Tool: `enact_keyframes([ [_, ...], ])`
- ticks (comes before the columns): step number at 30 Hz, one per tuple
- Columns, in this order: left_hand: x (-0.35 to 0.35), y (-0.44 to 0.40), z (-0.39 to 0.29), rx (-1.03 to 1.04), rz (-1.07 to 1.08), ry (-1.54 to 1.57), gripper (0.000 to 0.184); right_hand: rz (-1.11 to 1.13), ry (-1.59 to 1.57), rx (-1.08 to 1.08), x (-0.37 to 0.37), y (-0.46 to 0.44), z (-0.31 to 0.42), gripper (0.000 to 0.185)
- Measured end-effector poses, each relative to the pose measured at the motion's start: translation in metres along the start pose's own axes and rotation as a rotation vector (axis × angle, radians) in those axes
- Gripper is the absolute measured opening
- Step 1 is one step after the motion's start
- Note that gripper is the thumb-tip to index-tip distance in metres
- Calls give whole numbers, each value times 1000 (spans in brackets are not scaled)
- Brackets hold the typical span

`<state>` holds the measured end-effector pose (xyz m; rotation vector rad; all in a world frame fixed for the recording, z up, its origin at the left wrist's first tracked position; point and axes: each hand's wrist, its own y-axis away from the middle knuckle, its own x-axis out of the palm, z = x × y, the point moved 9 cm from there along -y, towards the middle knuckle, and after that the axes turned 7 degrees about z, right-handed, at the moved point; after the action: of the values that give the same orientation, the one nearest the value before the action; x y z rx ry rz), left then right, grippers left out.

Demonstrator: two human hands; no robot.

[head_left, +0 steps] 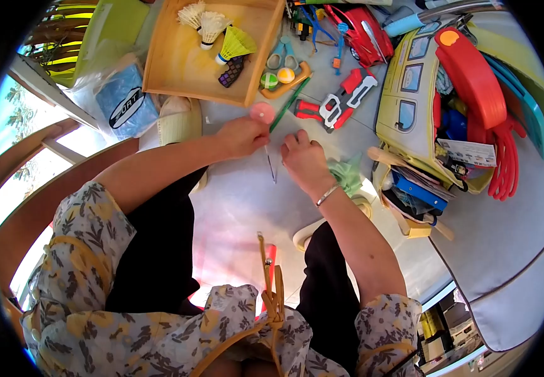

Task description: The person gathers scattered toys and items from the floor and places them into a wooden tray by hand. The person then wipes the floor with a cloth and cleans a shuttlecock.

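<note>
My left hand (245,136) is closed, with finger and thumb pinched on a small pink round item (262,113) that shows just above the fingertips. From below these fingers a thin, shiny strand (272,166) hangs in a narrow loop; its kind is unclear. To the right, my right hand (306,160) is apart from the strand, its fingers loosely bent and a little spread, with nothing visible in them. Beside its wrist a crumpled green plastic bag (347,174) lies on the floor. A green stick (291,103) lies just beyond the pink item.
A wooden tray (159,78) with shuttlecocks stands ahead, next to scissors (282,55). A red-and-white toy (338,103) and red toy car (360,38) lie further right. A bus-shaped box (404,94) full of toys stands at right; a bagged blue package (124,103) lies left.
</note>
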<state>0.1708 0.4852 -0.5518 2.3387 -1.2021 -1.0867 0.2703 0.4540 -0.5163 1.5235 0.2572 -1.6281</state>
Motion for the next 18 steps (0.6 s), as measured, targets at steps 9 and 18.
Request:
enact_keyframes([
  [9, -17, 19, 23, -197, 119, 374, 16, 103, 42, -38, 10, -6, -5, 13],
  [18, -40, 29, 6, 25, -34, 253, 14, -25, 114, -13, 13, -10, 4, 13],
])
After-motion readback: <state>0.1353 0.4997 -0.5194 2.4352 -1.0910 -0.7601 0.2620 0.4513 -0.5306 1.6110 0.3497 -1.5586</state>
